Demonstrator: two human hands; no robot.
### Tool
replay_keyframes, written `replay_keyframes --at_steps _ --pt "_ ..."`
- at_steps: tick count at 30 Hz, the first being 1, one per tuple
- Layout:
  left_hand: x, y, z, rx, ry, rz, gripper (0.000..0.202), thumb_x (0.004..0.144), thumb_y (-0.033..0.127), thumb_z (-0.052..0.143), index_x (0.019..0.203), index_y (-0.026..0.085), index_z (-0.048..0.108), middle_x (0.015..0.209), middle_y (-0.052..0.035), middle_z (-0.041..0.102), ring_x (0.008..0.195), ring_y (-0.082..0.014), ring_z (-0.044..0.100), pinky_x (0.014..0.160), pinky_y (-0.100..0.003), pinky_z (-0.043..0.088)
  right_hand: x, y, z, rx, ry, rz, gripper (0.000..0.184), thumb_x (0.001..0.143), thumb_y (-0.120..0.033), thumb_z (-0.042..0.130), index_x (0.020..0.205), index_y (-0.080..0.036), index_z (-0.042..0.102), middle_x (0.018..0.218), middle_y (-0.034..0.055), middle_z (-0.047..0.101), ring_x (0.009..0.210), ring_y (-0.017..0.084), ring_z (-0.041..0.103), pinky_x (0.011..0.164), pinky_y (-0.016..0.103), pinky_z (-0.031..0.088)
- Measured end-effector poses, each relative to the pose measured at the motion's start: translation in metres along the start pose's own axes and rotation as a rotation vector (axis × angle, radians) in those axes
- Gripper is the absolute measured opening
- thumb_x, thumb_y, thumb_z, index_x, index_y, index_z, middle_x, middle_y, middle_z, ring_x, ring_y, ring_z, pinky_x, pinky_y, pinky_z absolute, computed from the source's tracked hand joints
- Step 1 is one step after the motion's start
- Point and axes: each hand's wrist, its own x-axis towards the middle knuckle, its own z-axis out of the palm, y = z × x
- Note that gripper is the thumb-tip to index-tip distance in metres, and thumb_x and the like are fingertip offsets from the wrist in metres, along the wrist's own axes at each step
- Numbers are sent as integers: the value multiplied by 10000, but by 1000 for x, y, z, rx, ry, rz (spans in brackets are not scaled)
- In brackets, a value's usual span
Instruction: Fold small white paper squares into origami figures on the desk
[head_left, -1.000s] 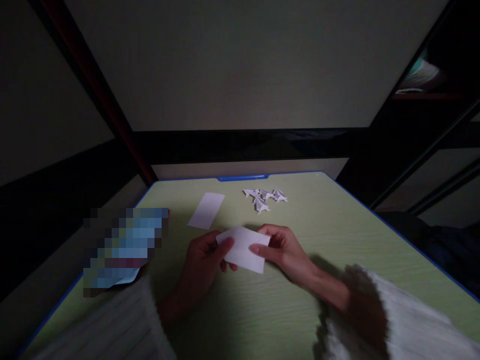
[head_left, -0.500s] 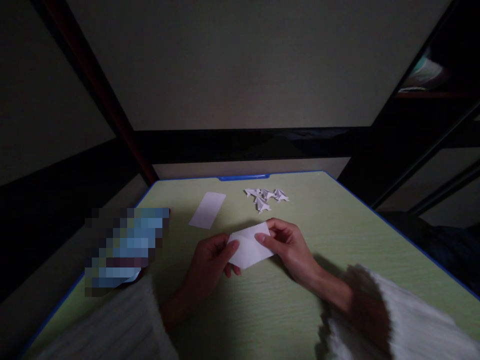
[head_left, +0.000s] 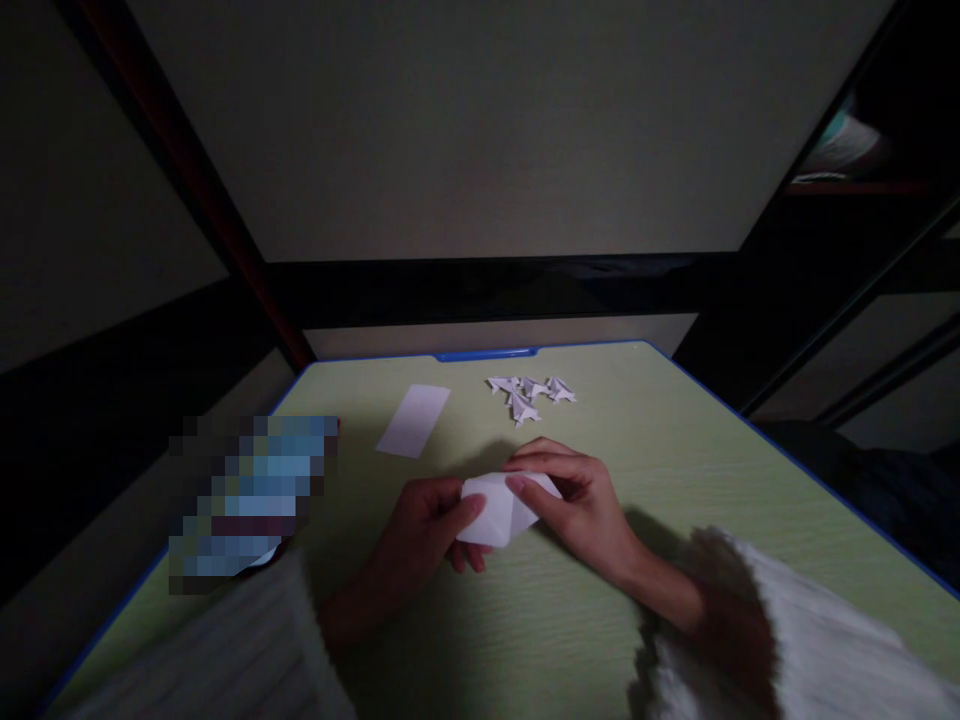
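Note:
A white sheet of paper, creased and partly bent, is held above the table between both hands. My left hand is closed on its left end, thumb on top and fingers beneath. My right hand pinches its upper right part, the thumb pressing the near face and the fingers behind the top edge. Part of the paper behind the right thumb is hidden. Beyond the hands lie several small folded paper figures in a cluster. A flat white rectangle of paper rests to their left.
The light green table has a blue rim and a blue handle-like strip at its far edge. At the left, a blurred-out bluish object lies near the edge. A pale panel rises behind the table.
The paper has gone from nearly flat to bent, with a crease running down its middle. My right hand has shifted a little left along its top edge; the left hand keeps its hold.

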Motion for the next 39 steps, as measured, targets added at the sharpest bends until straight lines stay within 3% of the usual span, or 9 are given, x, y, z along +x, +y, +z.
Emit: replay_keyframes --at_steps 7,12,16,23,26,30,33,39 --pt "2 0 -1 -127 21 -49 235 601 334 573 548 112 519 337 25 526 268 -89 483 285 -161 351 -1 -1 0 -3 -97 -49 252 640 -1 502 721 -180 660 790 46 549 690 119 526 547 224 413" --pt "2 -2 0 -254 57 -57 241 612 358 558 574 123 521 407 7 577 316 -127 537 310 -198 405 -2 0 0 -124 -121 -71 319 603 59 455 696 -177 648 807 45 537 725 131 519 592 244 415" --pt "0 1 2 -106 30 -61 250 630 356 563 566 116 539 379 12 561 313 -120 524 323 -199 402 -4 -1 1 -143 -159 -94 328 599 61 446 720 -181 631 819 44 529 724 136 513 591 250 417" --pt "-1 6 3 12 150 -3 213 645 326 557 605 117 551 393 20 570 340 -115 529 357 -197 394 -1 0 2 -145 -42 -83 200 631 30 493 657 -158 555 765 39 542 665 125 503 545 237 398" --pt "-3 4 4 59 127 16 191 655 298 552 584 121 553 384 24 560 353 -105 521 379 -189 382 -2 -2 1 -184 -2 -138 180 639 16 511 623 -157 561 763 40 548 702 134 514 586 251 404" --pt "-4 -1 4 103 15 26 190 683 283 530 587 123 564 441 11 582 404 -104 530 415 -188 378 -4 -3 0 -178 -19 -170 146 660 -37 540 607 -169 574 771 34 551 717 137 523 628 273 415" --pt "-4 -3 3 122 -32 36 212 702 304 507 603 126 568 485 2 591 441 -112 535 435 -194 375 -4 -1 1 -140 -46 -128 131 667 -56 542 638 -175 589 769 32 561 719 137 525 640 278 414" --pt "-5 -2 2 200 4 91 227 717 307 473 605 129 561 522 5 561 479 -103 484 458 -192 340 -3 5 4 25 -116 177 61 668 -114 541 684 -163 575 597 -13 529 508 84 451 464 205 353"
